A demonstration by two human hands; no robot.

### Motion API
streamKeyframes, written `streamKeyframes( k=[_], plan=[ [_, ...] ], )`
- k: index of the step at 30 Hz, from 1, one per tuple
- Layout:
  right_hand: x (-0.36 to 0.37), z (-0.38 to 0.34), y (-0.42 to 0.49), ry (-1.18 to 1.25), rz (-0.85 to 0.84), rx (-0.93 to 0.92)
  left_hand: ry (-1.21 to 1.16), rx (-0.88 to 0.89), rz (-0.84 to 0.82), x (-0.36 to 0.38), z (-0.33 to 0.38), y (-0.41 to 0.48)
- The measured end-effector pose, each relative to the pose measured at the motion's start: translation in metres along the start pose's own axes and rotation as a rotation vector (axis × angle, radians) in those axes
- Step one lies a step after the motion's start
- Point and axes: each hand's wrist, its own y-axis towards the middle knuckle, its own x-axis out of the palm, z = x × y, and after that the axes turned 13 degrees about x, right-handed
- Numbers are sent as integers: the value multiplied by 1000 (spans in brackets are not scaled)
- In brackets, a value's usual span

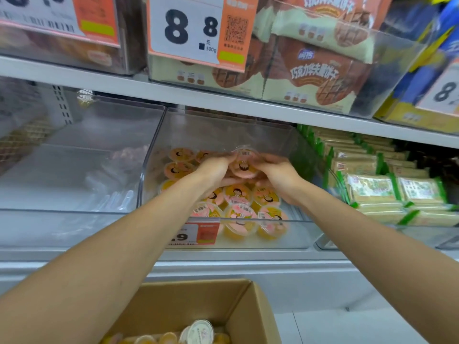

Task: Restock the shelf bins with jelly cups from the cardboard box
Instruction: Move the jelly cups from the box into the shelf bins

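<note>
Both my arms reach into a clear plastic shelf bin [301, 234] in the middle of the shelf. My left hand [215, 173] and my right hand [279, 176] together hold a small stack of jelly cups [244, 163] with pink cartoon lids, above the cups lying in the bin. Several more jelly cups [239, 213], pink-lidded with orange jelly, fill the bin's front and back left. Below, at the bottom edge, the open cardboard box [250, 311] holds several loose jelly cups [200, 331].
A clear bin [74, 214] to the left looks nearly bare. Green-edged biscuit packs [395, 192] fill the bin to the right. The shelf above [223, 98] hangs close over my hands, carrying waffle biscuit packs and an 8.8 price card [196, 28].
</note>
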Motion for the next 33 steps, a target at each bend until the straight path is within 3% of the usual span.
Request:
streamKeyframes(
  k=[1, 4, 7, 12, 15, 18, 26, 30, 33],
  plan=[
    [-4, -1, 0, -48, 83, -48, 122, 24, 1, 0, 0, -1],
    [-24, 0, 4, -529, 458, -256, 865, 152, -137, -9, -10, -2],
    [-36, 12, 20, -937, 633, -167, 1127, 102, -228, -16, -19, 2],
    [-32, 16, 35, -1016, 715, -84, 1149, 95, -240, -17, -19, 4],
    [-27, 17, 35, -1079, 723, -161, 1147, 97, -255, -18, -22, 7],
    [-23, 21, 37, -1145, 639, -164, 1162, 116, -255, -19, -23, 9],
    [-35, 26, 21, -860, 305, 89, 1096, 150, -210, -20, -18, 3],
    [-39, 29, -1, -779, 427, 17, 1079, 257, -124, -21, -3, -24],
    [-33, 25, -28, -731, 490, -164, 1063, 323, -46, -23, 9, -60]
  ],
)
